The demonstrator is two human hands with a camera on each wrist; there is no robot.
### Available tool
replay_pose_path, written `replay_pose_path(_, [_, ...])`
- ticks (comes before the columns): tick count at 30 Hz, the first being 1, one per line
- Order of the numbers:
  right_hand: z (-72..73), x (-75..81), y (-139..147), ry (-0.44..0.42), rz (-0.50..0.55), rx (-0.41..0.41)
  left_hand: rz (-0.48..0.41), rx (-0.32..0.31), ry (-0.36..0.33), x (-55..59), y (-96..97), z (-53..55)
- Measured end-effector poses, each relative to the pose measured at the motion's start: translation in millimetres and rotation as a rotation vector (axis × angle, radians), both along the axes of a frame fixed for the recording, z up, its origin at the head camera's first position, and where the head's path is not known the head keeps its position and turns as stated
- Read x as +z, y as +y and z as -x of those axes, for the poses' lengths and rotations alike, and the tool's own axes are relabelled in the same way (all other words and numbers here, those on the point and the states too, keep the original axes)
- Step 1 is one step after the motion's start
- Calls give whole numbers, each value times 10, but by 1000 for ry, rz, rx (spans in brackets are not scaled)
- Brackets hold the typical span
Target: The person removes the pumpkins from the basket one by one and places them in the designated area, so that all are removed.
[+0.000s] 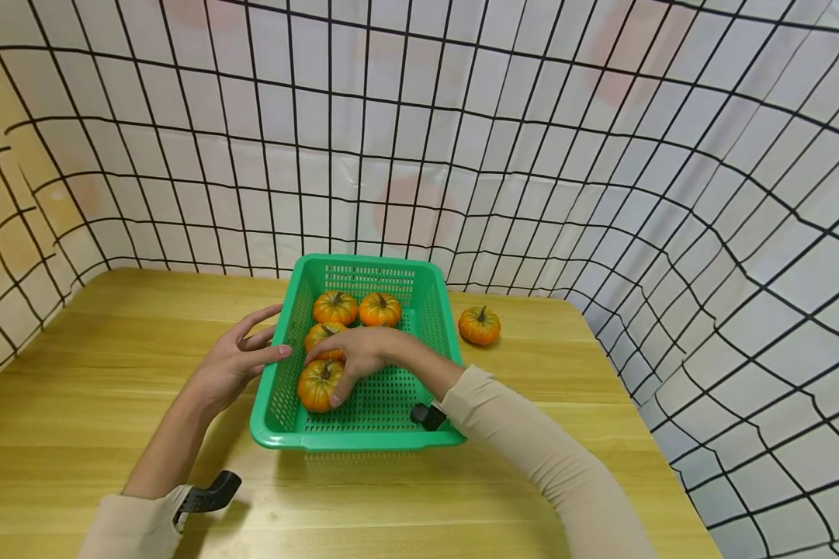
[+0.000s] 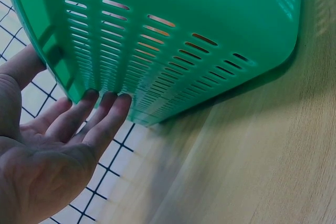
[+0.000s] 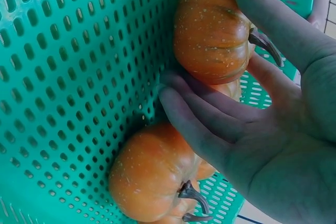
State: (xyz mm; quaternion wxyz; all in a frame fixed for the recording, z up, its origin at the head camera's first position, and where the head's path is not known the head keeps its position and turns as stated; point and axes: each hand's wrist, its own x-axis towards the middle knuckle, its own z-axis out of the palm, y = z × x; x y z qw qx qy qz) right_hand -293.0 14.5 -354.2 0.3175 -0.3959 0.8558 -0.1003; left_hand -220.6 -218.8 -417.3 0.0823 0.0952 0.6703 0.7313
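Green plastic is surrounding the right hand (image 1: 363,353): it is reaching into a rectangular, slotted basket (image 1: 363,442) and grasping a squat, ribbed orange pumpkin (image 1: 315,390), thumb on one side and fingers curling around the other. That pumpkin is sitting inside the basket between the two hands, its dark stem pointing up toward the right palm; its body is spreading wider across than along the stem line. The left hand (image 1: 230,365) is keeping a light touch without clenching, its fairly straight fingers resting against the basket's outer wall and its thumb lying over the rim. The basket's longer sides appear to be running away from the person, between the left hand and the right forearm. Just beyond the right hand's fingers, another orange pumpkin (image 1: 321,335) is showing partly, and two more orange pumpkins (image 1: 335,307) are sitting farther beyond, side by side, stems up. One loose orange pumpkin (image 1: 480,326) is resting on the yellowish wooden table (image 1: 391,512), beyond the right forearm and outside the basket. The right hand and forearm are covering part of the basket floor, and the right wrist view is showing pumpkins overlapping, so their exact number is staying unclear. Both wrist views are cutting off the basket, and some right fingertips are disappearing into shadow behind the gripped fruit.
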Motion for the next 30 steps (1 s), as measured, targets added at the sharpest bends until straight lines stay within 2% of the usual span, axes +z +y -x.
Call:
replay_pose_path(15, [-14,103,101,-5,35,-39,15,3,-7,-12,-20,2])
replay_pose_path(30, [-29,289,238,76,37,-57,3,0,2,-16,-5,3])
